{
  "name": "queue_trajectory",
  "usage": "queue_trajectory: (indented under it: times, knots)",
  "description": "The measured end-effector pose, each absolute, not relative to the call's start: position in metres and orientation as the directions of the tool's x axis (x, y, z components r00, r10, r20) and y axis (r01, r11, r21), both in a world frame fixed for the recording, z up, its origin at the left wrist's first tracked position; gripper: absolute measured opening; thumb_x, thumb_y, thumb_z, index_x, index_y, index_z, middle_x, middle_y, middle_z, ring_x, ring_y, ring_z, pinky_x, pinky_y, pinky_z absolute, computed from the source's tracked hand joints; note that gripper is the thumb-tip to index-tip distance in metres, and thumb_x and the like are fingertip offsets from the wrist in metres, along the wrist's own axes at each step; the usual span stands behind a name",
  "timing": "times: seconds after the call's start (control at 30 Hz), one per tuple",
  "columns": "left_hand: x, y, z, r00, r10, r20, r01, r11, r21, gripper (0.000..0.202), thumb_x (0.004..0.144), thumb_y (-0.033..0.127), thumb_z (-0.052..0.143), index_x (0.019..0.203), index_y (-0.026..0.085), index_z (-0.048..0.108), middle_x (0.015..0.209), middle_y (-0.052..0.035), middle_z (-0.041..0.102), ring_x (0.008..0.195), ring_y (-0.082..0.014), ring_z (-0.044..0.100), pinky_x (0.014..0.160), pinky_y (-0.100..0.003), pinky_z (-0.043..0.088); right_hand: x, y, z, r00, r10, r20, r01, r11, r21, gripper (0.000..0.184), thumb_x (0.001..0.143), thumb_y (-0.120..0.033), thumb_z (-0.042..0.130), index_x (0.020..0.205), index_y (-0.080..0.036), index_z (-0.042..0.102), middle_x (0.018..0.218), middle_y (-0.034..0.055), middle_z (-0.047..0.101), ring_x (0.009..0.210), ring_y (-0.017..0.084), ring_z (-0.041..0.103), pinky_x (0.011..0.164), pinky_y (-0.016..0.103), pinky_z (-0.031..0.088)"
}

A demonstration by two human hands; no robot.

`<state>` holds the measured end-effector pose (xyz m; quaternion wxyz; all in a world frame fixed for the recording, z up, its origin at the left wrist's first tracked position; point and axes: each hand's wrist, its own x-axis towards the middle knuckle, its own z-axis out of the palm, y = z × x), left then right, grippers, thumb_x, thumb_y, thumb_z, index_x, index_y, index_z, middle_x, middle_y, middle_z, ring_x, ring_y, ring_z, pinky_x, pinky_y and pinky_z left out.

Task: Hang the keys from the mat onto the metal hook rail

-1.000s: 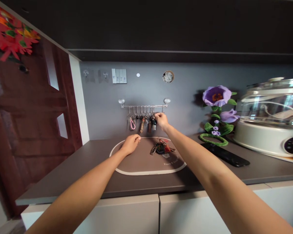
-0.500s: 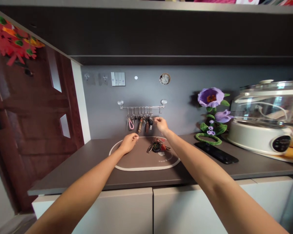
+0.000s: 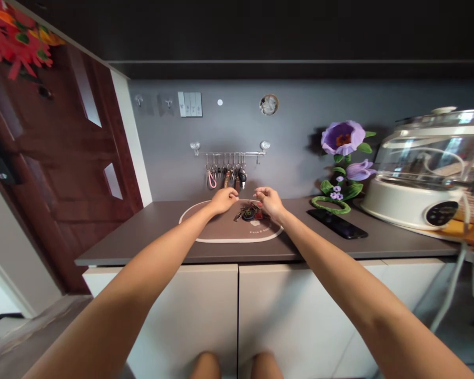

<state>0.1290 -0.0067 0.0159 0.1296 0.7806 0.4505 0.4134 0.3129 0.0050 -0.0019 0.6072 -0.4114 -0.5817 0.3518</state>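
Note:
A bunch of keys with a black fob and a red tag [image 3: 249, 213] lies on an oval brown mat with a white rim [image 3: 205, 235] on the dark counter. My right hand [image 3: 269, 201] hovers just right of and above the bunch, fingers curled loosely and apart, holding nothing. My left hand [image 3: 223, 199] hangs over the mat's back edge to the left of the keys, fingers curled together; what they hold, if anything, is hidden. On the wall behind, a metal hook rail [image 3: 229, 153] carries several hanging keys, one with a pink loop [image 3: 212, 179].
A black phone [image 3: 337, 223] lies right of the mat, beside a purple fabric flower [image 3: 343, 141]. A white cooker with a glass lid [image 3: 427, 173] stands far right. A brown door [image 3: 59, 158] is at the left. White cabinet fronts [image 3: 237, 310] sit below the counter.
My right hand has come down from the hook rail to just above the key bunch on the mat. My left hand has shifted right. The camera has pulled back and tilted down.

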Motion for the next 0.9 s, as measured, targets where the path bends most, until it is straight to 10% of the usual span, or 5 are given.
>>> queue_trajectory:
  times: [0.37, 0.63, 0.9]
  knots:
    - [0.147, -0.011, -0.018, 0.267, 0.823, 0.501, 0.543, -0.558, 0.628, 0.018, 0.07, 0.022, 0.057, 0.086, 0.013, 0.059, 0.077, -0.005, 0.063, 0.068, -0.0128, 0.056, 0.066, -0.025, 0.044, 0.321, -0.01, -0.01, -0.031, 0.854, 0.52, 0.598, 0.432, -0.675, 0.015, 0.077, -0.014, 0.048, 0.087, -0.016, 0.059, 0.083, 0.0047, 0.065, 0.076, 0.012, 0.06, 0.077, 0.027, 0.044]
    - [0.127, -0.014, -0.015, 0.479, 0.825, 0.3, 0.533, -0.544, 0.648, 0.039, 0.066, 0.052, 0.056, 0.068, 0.013, 0.06, 0.063, -0.0023, 0.06, 0.058, -0.0116, 0.05, 0.057, -0.023, 0.036, 0.321, -0.006, -0.014, -0.082, 0.839, 0.538, 0.677, 0.443, -0.587, 0.015, 0.077, -0.015, 0.049, 0.088, -0.016, 0.061, 0.082, 0.0044, 0.066, 0.075, 0.012, 0.06, 0.076, 0.026, 0.044]
    - [0.123, -0.013, -0.014, 0.488, 0.842, 0.23, 0.539, -0.497, 0.68, 0.036, 0.057, 0.049, 0.064, 0.062, 0.013, 0.063, 0.055, 0.0012, 0.055, 0.051, -0.0093, 0.041, 0.052, -0.023, 0.028, 0.32, -0.002, -0.017, -0.128, 0.828, 0.546, 0.671, 0.478, -0.567, 0.015, 0.077, -0.016, 0.049, 0.087, -0.017, 0.061, 0.082, 0.0041, 0.066, 0.075, 0.012, 0.06, 0.076, 0.026, 0.044]
